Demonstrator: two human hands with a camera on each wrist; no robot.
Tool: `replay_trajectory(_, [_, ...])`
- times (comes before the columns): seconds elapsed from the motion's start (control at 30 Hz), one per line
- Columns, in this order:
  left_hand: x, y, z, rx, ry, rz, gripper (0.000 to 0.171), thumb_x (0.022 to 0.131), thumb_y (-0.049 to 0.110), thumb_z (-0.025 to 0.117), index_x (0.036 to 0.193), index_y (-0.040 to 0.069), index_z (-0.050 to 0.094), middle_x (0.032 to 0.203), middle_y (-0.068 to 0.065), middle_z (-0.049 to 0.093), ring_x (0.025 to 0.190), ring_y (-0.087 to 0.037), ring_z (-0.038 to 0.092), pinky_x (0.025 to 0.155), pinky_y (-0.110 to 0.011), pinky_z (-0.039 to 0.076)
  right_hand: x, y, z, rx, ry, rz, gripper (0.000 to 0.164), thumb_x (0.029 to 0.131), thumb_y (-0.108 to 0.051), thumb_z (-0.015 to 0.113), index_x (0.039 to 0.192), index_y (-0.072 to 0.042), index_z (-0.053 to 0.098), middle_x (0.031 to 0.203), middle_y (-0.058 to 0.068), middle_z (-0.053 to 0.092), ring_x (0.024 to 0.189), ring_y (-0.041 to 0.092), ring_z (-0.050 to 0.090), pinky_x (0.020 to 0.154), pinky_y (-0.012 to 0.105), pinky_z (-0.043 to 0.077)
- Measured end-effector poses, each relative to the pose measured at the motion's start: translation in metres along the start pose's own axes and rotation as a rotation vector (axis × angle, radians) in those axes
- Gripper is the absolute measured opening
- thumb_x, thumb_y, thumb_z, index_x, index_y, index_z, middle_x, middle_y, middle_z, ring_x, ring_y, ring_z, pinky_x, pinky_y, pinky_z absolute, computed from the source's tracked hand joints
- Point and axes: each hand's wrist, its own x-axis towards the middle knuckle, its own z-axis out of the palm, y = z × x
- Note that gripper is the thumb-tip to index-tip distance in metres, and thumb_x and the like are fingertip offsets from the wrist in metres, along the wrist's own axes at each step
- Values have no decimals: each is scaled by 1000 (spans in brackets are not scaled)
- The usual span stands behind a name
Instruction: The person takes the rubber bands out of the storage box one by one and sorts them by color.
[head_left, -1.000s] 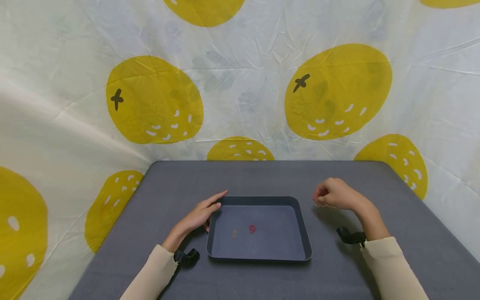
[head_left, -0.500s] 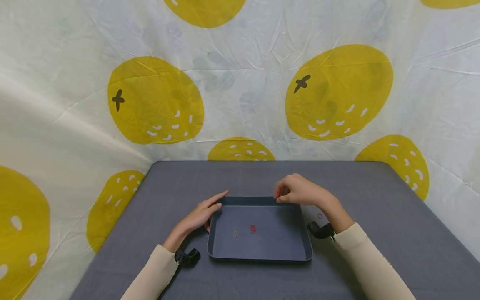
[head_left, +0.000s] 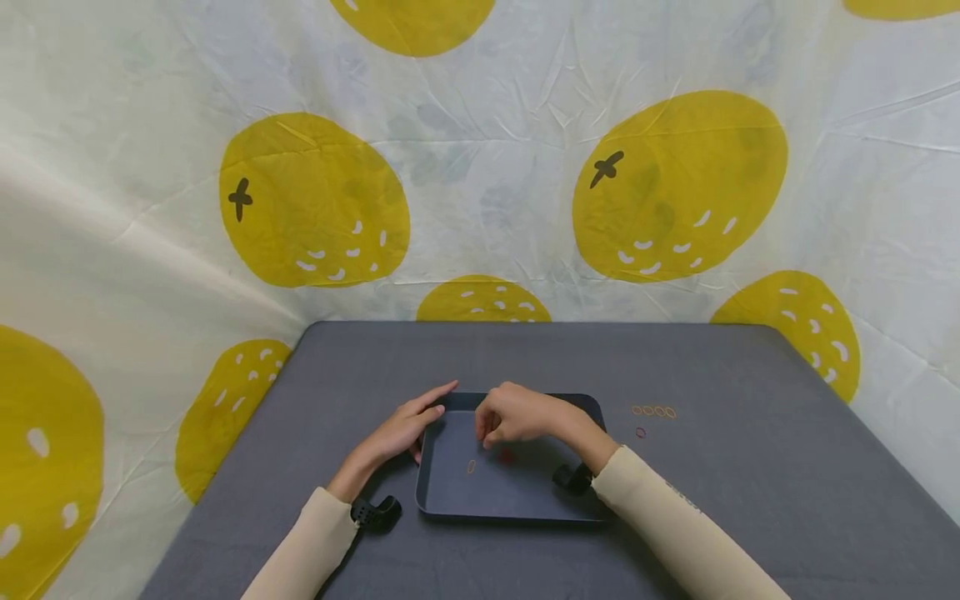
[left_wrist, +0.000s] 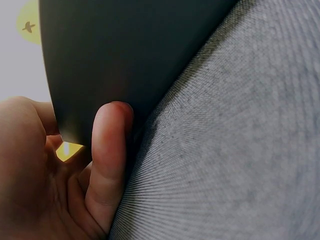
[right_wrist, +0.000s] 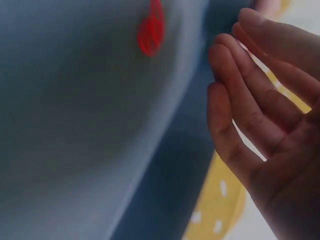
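A dark grey tray (head_left: pixel 517 518) lies on the table, its far left corner held by my left hand (head_left: pixel 397 431). The thumb rests on the rim there; in the left wrist view a finger (left_wrist: pixel 109 155) presses the outer wall. My right hand (head_left: pixel 517 414) hovers over the tray with fingers bent and nothing visible between them. Below it lie a tangled red rubber band (head_left: pixel 507 457), also seen in the right wrist view, and a yellow rubber band (head_left: pixel 471 467). The red band is partly shaded by the hand; how many loops it has, I cannot tell.
Right of the tray, several yellow rubber bands (head_left: pixel 654 412) form a row on the grey table (head_left: pixel 720 367). One red rubber band (head_left: pixel 641 432) lies just in front of them. A lemon-patterned cloth (head_left: pixel 487 208) hangs behind the table.
My right hand has moved left from the row of yellow bands, across the tray's far right rim, to above the tray's inside. The row is now uncovered. My left hand stays put.
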Motion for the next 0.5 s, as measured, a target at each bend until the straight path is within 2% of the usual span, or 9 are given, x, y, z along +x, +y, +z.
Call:
replay_trajectory(0.2, [0, -2, 0, -2, 0, 2, 50, 112, 40, 44, 162, 39, 35, 158, -21, 43, 41, -20, 55, 47, -44, 57, 18, -5, 19, -2, -33, -17, 5, 89, -15, 82, 90, -20, 82, 86, -10, 77, 73, -4, 65, 70, 16, 56])
replay_trajectory(0.37, [-1, -3, 0, 0, -4, 8, 49, 112, 39, 43, 161, 41, 34, 166, -17, 34, 42, -21, 55, 48, -44, 58, 24, -7, 28, 3, -41, -13, 6, 87, -15, 84, 86, -19, 81, 80, -11, 76, 65, -4, 63, 64, 15, 54])
replay_trajectory(0.5, [0, -4, 0, 0, -3, 2, 48, 113, 38, 43, 159, 44, 36, 167, -16, 33, 41, -20, 55, 48, -43, 58, 25, -6, 32, 17, -50, -18, 4, 88, -14, 83, 85, -15, 82, 77, -11, 75, 60, -1, 63, 59, 16, 53])
